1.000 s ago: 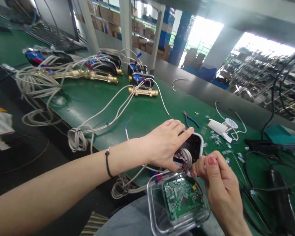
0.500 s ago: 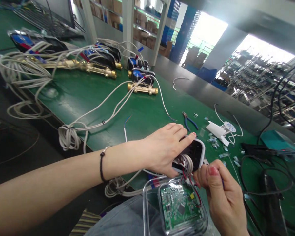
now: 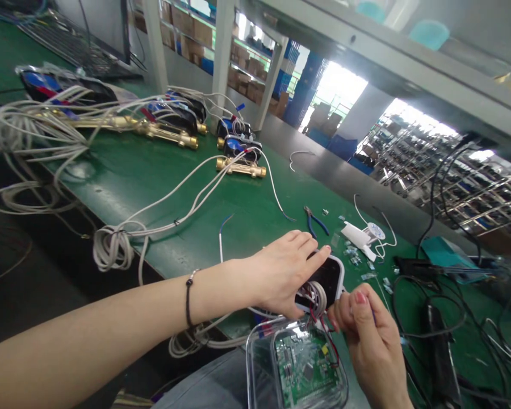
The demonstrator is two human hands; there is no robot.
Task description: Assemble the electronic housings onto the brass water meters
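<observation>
My left hand (image 3: 287, 270) lies across a dark, light-rimmed housing (image 3: 338, 272), its thumb at the near edge and fingers reaching over to the far side, gripping it. A coil of grey cable (image 3: 318, 296) sits inside the housing. My right hand (image 3: 366, 329) is closed in a fist beside the housing's right corner; a bit of blue shows in it, but what it holds is mostly hidden. Below both hands, a clear plastic cover (image 3: 255, 363) with a green circuit board (image 3: 304, 366) hangs open, joined by thin red and black wires (image 3: 334, 343).
Blue-handled cutters (image 3: 316, 221) lie beyond my left hand, near small scattered clear pieces (image 3: 352, 255) and a white spool (image 3: 375, 230). Brass meter bodies (image 3: 241, 168) with coiled grey cables (image 3: 113, 248) occupy the left and back. Black cables and a black tool (image 3: 440, 358) lie right.
The view has tilted upward, so the bench appears lower and a shelf edge shows above. Both hands keep their places at the housing, with little visible change in grip.
</observation>
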